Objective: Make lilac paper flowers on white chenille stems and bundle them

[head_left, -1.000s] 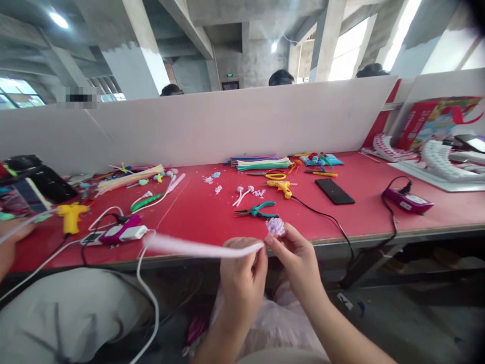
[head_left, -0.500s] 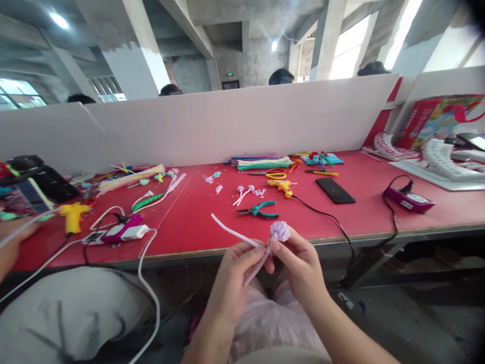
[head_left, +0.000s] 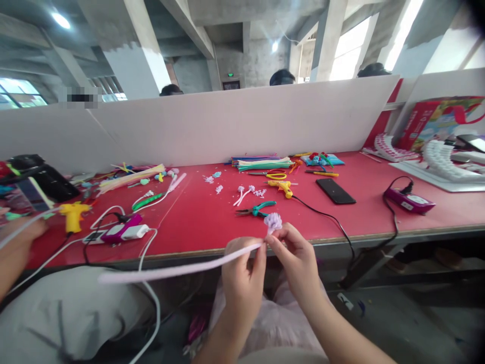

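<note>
In front of the table edge, both my hands meet just under a lilac pipe-cleaner flower [head_left: 273, 221]. My right hand [head_left: 294, 257] pinches the flower's stem below its head, thumb against fingers. My left hand [head_left: 244, 273] is closed on a long pale pink pipe cleaner [head_left: 182, 270], which stretches out to the left over my lap. Where the strand meets the stem, my fingertips hide the join. On the table beyond lie teal-handled pliers [head_left: 257, 209] and small lilac flowers on short stems [head_left: 244, 192].
A yellow glue gun [head_left: 281, 188], yellow scissors [head_left: 276, 175], a black phone [head_left: 335, 191] and a bundle of pipe cleaners [head_left: 265, 163] lie on the red table [head_left: 204, 222]. At left, a co-worker's hand [head_left: 22, 237] is near another yellow glue gun [head_left: 74, 217]. Cables trail beside a purple power strip [head_left: 121, 230].
The pipe cleaner's long end has swung out to the left and lower. My left hand has turned, and the flower has shifted slightly left and up. The co-worker's hand has moved right.
</note>
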A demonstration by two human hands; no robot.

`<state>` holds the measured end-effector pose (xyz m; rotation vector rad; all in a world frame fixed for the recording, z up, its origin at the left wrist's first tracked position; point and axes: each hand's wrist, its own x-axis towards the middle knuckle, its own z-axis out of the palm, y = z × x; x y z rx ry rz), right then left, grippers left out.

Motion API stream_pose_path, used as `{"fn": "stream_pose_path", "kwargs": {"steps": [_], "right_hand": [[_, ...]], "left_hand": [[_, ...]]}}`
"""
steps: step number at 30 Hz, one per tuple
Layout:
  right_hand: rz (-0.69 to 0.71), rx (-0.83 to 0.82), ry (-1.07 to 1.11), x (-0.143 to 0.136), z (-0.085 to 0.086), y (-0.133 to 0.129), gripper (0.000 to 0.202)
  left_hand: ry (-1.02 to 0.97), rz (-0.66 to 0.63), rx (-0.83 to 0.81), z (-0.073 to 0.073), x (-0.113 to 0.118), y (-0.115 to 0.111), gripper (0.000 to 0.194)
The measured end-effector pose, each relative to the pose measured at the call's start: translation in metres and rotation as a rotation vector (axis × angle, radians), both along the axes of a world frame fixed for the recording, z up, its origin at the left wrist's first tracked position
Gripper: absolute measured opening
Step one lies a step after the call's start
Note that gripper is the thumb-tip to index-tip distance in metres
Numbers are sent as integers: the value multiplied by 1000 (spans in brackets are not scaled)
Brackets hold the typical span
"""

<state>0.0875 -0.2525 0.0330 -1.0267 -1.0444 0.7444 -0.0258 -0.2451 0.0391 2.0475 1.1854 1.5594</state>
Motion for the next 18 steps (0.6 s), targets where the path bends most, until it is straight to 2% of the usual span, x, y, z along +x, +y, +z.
{"fn": "stream_pose_path", "kwargs": {"steps": [3, 5, 6, 8, 10, 13, 15, 18], "right_hand": [[-50, 39, -85, 1, 2, -3, 18], [-46, 40, -95, 1, 3, -5, 19], [-37, 37, -96, 2, 4, -6, 19], [-4, 44, -95, 4, 5, -7, 18], [50, 58, -79, 6, 6, -8, 16], [184, 70, 28, 10, 6, -12, 13], [308, 78, 147, 11, 7, -14, 9], [491, 87, 291, 12, 8, -16, 7]], "left_hand": [[157, 54, 349, -3, 1, 2, 15], [170, 46, 403, -3, 1, 2, 20], [150, 31, 371, -3, 1, 1, 20], [58, -24, 187, -2, 0, -2, 15], [-100, -125, -122, 2, -2, -5, 8], [-394, -349, -601, 12, -5, -7, 11], [-554, -493, -780, 18, -8, -6, 12], [-687, -683, -940, 24, -9, -5, 21]]}}
